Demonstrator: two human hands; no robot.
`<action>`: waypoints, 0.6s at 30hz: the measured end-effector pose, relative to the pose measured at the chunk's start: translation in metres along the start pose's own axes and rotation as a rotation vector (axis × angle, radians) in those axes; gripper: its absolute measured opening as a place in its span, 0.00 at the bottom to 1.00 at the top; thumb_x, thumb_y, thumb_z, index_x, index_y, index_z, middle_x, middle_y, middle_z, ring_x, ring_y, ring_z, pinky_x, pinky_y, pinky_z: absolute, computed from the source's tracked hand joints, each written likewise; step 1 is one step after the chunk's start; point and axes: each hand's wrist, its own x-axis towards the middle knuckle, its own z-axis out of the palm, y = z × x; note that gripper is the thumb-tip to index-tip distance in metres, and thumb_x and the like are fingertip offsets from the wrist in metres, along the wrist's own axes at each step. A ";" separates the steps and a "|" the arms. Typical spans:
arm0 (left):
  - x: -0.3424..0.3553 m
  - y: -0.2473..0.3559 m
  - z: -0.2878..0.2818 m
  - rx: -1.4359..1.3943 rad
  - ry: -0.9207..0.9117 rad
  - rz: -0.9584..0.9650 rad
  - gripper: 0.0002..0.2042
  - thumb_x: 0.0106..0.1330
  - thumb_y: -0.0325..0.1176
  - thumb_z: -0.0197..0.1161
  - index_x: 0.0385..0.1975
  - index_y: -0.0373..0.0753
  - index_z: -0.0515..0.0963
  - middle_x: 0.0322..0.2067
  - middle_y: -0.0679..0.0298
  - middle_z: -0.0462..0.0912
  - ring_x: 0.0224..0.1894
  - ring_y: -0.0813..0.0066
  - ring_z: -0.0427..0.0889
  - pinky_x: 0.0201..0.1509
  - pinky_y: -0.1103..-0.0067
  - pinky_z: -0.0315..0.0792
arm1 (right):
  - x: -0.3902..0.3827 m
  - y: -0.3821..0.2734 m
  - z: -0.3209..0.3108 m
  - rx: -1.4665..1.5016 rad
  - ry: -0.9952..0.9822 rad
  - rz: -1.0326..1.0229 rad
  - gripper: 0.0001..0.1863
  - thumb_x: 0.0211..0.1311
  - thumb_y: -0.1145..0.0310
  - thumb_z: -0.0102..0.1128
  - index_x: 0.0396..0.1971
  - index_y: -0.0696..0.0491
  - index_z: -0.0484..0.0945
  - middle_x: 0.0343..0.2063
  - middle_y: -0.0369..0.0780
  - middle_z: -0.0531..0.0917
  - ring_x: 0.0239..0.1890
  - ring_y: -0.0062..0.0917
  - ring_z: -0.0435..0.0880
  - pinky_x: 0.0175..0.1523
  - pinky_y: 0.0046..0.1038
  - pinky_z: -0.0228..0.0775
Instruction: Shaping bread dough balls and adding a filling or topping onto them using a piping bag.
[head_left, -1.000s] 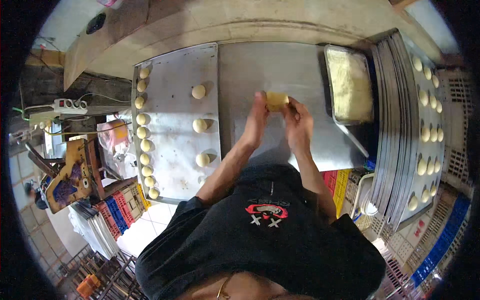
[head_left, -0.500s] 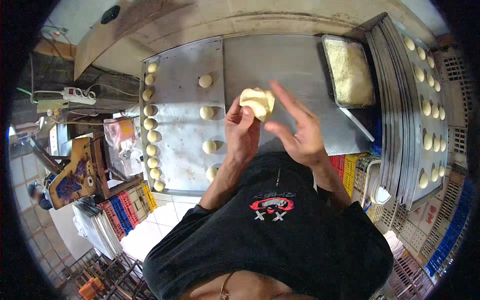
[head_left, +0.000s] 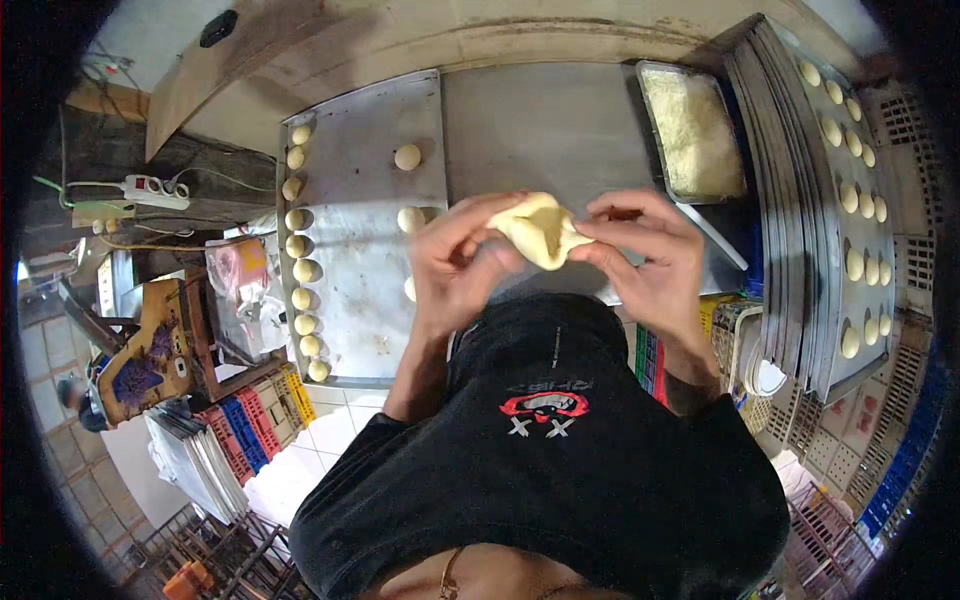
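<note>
Looks to me like the shaping step: a flattened piece of dough [head_left: 541, 232] is up in the air between the 2 hands, over the near side of the metal desk [head_left: 550, 110] and just past the black shirt [head_left: 545, 350]. It isn't lying on anything, and there's a hollow in the middle with the edges folded up around it.

The left hand [head_left: 455, 260] has the left edge between thumb and fingers; the thumb's a bit blurry, so I can't tell how hard it's pressing. The right hand [head_left: 655, 255] is pinching the right corner between thumb and forefinger, with that bit pulled out to a point and the other fingers clear of the dough.

I'd say the next move calls for bringing the loose edges together evenly, with a light pinch, cause thin dough like that could tear if it's tugged from 1 side.

Over on the left there's a tray [head_left: 360, 245] with a line of 10 dough balls [head_left: 301, 246] down its far edge, plus at least 3 more nearer the left hand. On the right sits a rectangular pan [head_left: 708, 199] of pale yellow stuff [head_left: 690, 130], next to a stack of trays [head_left: 780, 210].
</note>
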 end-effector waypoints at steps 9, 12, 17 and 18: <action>-0.007 0.003 0.020 -0.147 0.022 -0.056 0.21 0.57 0.27 0.72 0.51 0.31 0.78 0.51 0.54 0.76 0.53 0.67 0.77 0.55 0.75 0.71 | 0.001 -0.001 -0.001 0.390 -0.163 0.361 0.18 0.46 0.77 0.76 0.40 0.59 0.83 0.31 0.37 0.82 0.35 0.19 0.82 0.42 0.20 0.75; -0.008 0.004 0.019 -0.015 0.031 -0.082 0.14 0.60 0.22 0.67 0.47 0.33 0.81 0.43 0.62 0.74 0.45 0.74 0.75 0.47 0.79 0.70 | 0.008 -0.013 -0.007 0.091 -0.274 0.056 0.11 0.48 0.79 0.74 0.34 0.58 0.85 0.30 0.36 0.84 0.35 0.18 0.82 0.40 0.19 0.76; -0.010 -0.004 0.012 0.138 -0.097 0.076 0.14 0.57 0.18 0.66 0.43 0.37 0.84 0.43 0.60 0.75 0.43 0.73 0.76 0.45 0.79 0.72 | 0.008 -0.010 0.001 0.400 -0.061 0.400 0.12 0.44 0.81 0.75 0.32 0.60 0.85 0.28 0.38 0.83 0.35 0.19 0.83 0.36 0.18 0.75; -0.010 -0.003 0.010 0.218 -0.127 0.100 0.14 0.57 0.18 0.67 0.43 0.37 0.84 0.43 0.59 0.75 0.43 0.72 0.77 0.44 0.78 0.72 | 0.007 -0.006 -0.001 0.321 -0.127 0.426 0.12 0.45 0.81 0.74 0.33 0.60 0.84 0.28 0.38 0.83 0.34 0.18 0.83 0.36 0.18 0.75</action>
